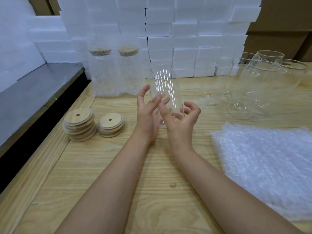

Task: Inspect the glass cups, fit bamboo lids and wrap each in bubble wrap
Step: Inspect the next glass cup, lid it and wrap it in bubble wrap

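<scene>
Two grips hold one glass cup (164, 86), tilted, above the tabletop (152, 183): left grip (146, 114) curled round its lower side, right grip (182, 119) curled under its base. Stacked lids (79, 124) lie left, bubble wrap (263, 166) right.

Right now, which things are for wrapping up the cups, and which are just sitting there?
For the job: glass cup, held by the left hand and right hand; two stacks of bamboo lids; bubble wrap sheets; bare cups, waiting; two wrapped cups, done.

Just lying about: white foam blocks; cardboard boxes; grey ledge.
</scene>
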### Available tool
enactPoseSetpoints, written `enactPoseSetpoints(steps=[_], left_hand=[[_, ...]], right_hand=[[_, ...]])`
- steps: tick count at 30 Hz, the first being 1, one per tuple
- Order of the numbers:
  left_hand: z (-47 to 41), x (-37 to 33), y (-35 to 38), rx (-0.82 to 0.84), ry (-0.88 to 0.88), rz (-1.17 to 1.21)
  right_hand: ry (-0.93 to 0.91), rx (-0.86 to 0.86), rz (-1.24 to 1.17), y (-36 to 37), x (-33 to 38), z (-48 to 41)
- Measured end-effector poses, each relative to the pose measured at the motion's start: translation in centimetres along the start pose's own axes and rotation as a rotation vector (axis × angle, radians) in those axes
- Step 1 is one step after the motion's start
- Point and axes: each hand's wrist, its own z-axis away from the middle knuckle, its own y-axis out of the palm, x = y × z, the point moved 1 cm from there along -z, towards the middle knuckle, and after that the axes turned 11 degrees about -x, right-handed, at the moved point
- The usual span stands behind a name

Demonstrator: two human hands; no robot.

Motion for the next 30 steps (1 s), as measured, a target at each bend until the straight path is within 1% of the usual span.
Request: enactPoseSetpoints(steps=[2, 4, 7, 9, 12, 14, 17, 21, 24, 28, 30], left_hand=[[0.1, -0.1, 0.1, 0.004, 0.006, 0.014], [0.1, -0.1, 0.0, 0.027, 0.004, 0.035], [-0.1, -0.3, -0.1, -0.002, -0.018, 0.065], [-0.2, -0.3, -0.3, -0.057, -0.082, 0.096], [-0.3, -0.4, -0.3, -0.069, -0.154, 0.037], [-0.2, -0.5, 0.0, -0.057, -0.191, -0.019], [0.0, -0.4, 0.4, -0.033, -0.203, -0.101], [-0.1, -0.2, 0.7, -0.088, -0.169, -0.095], [-0.4, -0.2, 0.4, -0.115, -0.125, -0.077], [-0.3, -0.2, 0.0, -0.126, -0.032, -0.081], [-0.4, 0.0, -0.2, -0.134, 0.012, -0.057]], right_hand=[[-0.029, -0.011, -0.007, 0.0, 0.0, -0.1], [-0.007, -0.021, -0.045, 0.0, -0.1, -0.3], [0.097, -0.033, -0.128, 0.1, -0.6, -0.8], [0.185, -0.05, -0.155, 0.1, -1.0, -1.2], [0.332, -0.089, -0.302, 0.2, -1.0, -1.4], [0.383, -0.11, -0.393, 0.2, -0.8, -1.5], [0.406, -0.118, -0.364, 0.1, -1.0, -1.5], [0.37, -0.095, -0.31, 0.2, -0.7, -1.3], [0.303, -0.073, -0.262, 0.3, -0.3, -0.9], [0.06, -0.079, -0.07, 0.5, -0.1, -0.3], [-0.049, -0.045, 0.004, 0.5, 0.1, 0.2]])
